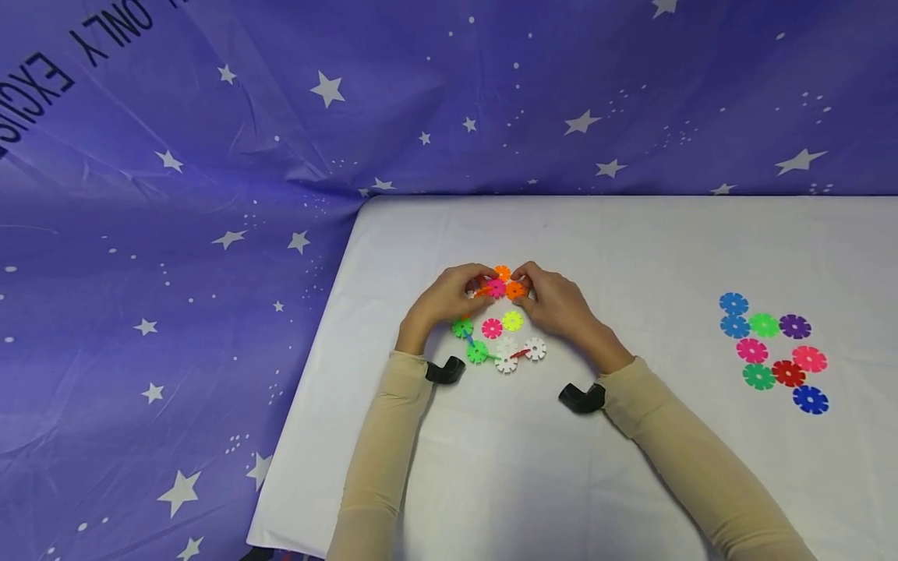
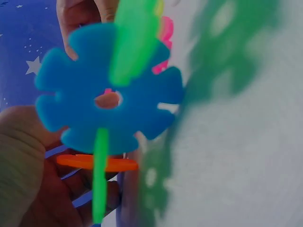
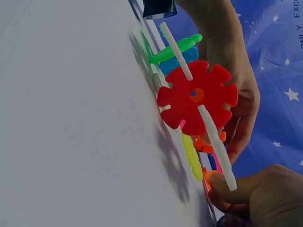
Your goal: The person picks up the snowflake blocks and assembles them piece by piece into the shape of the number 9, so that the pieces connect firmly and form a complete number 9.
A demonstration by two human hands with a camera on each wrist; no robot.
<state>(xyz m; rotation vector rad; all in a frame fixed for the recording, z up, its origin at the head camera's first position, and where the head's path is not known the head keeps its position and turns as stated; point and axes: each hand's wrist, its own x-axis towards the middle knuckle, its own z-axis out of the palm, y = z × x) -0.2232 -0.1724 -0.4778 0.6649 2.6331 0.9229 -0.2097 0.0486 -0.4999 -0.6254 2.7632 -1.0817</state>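
**Hands on a Ring of Slotted Discs**

Ring of discs [image 1: 500, 323] lies on the white table [image 1: 631, 483]. Left hand [image 1: 449, 296] and right hand [image 1: 554, 300] pinch its far orange and pink pieces. Wrist views alone reveal upright blue disc [image 2: 109, 97] and red disc [image 3: 196, 97]. Loose discs [image 1: 772, 351] lie well apart.

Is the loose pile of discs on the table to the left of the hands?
No, the loose discs lie to the right of both hands, out near the right side of the table.

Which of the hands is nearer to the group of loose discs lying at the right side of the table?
The right hand. It holds the joined discs at the table's middle, left of the loose discs; the left hand lies farther left.
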